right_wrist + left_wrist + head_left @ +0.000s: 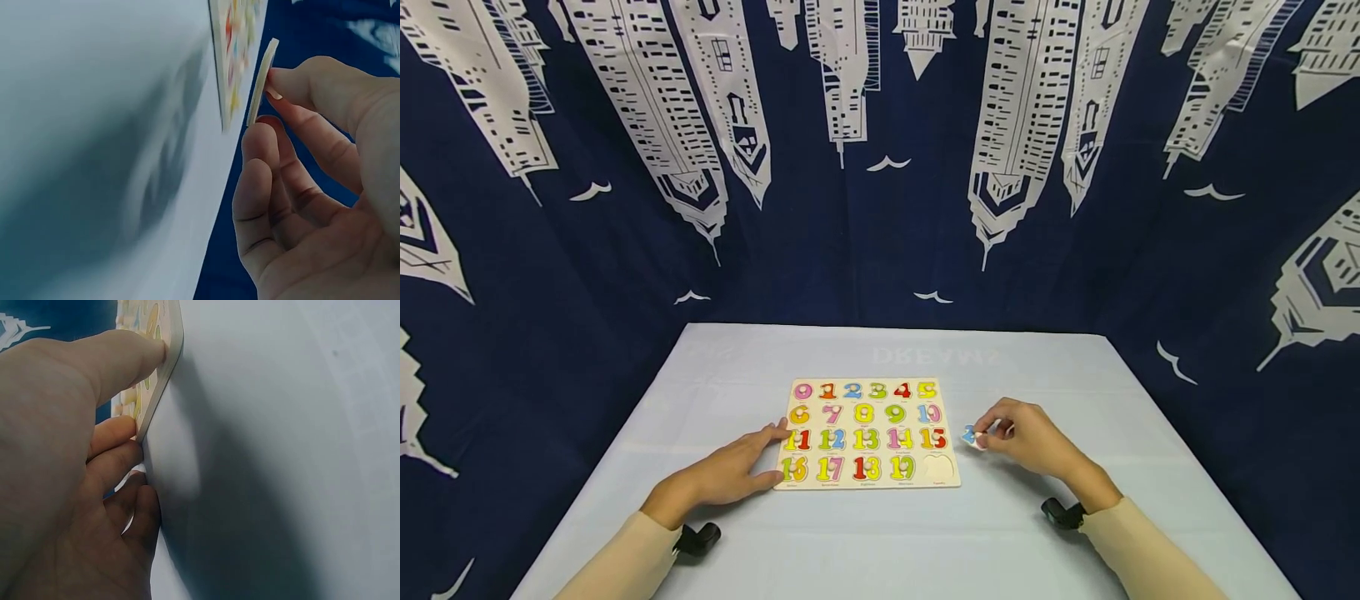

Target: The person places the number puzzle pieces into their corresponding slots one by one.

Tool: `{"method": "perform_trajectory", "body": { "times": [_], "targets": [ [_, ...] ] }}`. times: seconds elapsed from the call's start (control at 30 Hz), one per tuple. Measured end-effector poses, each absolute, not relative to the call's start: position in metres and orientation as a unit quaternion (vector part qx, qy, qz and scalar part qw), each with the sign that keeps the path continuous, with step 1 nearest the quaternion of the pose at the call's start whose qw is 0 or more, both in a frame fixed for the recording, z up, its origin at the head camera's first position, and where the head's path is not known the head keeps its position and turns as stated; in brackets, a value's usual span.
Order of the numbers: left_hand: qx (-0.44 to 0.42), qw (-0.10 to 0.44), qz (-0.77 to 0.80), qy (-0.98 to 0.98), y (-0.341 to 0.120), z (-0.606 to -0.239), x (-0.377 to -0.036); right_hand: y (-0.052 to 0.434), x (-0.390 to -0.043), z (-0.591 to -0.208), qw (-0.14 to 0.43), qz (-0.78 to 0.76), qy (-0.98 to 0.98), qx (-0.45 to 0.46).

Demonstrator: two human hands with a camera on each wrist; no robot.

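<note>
We see the head view evenly and fairly brightly lit from above, with the pale desk (880,533) almost shadowless and the skyscraper-print curtain (880,167) bowed and stretched toward the edges, most strongly at 3 and 9 o'clock. In the left wrist view a broad soft shadow darkens the desk from the centre toward 6 o'clock. The right wrist view is smeared by motion blur from 9 o'clock toward the centre.
</note>
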State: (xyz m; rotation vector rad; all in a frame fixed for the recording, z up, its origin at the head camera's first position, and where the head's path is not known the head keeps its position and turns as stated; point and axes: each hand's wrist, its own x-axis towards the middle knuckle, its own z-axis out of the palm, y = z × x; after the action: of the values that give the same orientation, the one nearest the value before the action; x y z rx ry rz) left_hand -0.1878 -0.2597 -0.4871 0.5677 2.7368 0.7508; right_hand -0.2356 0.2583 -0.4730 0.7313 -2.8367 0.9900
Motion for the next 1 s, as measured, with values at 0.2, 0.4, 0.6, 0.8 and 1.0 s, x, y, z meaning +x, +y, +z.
{"method": "perform_trajectory", "body": {
  "times": [0.2,0.4,0.6,0.8,1.0],
  "targets": [
    [0.195,0.121,0.257,0.939,-0.259,-0.487,-0.187,0.231,-0.232,-0.478,-0.018,0.315,-0.900,0.302],
    [0.193,0.122,0.256,0.939,-0.260,-0.486,-0.187,0.215,-0.229,-0.483,-0.043,0.312,-0.892,0.325],
    [0.193,0.122,0.260,0.938,-0.260,-0.486,-0.188,0.206,-0.227,-0.485,-0.060,0.310,-0.889,0.331],
    [0.194,0.122,0.259,0.938,-0.261,-0.488,-0.189,0.205,-0.227,-0.486,-0.059,0.305,-0.891,0.331],
    [0.190,0.125,0.263,0.938,-0.261,-0.489,-0.189,0.206,-0.228,-0.487,-0.064,0.305,-0.891,0.330]
  ]
}}
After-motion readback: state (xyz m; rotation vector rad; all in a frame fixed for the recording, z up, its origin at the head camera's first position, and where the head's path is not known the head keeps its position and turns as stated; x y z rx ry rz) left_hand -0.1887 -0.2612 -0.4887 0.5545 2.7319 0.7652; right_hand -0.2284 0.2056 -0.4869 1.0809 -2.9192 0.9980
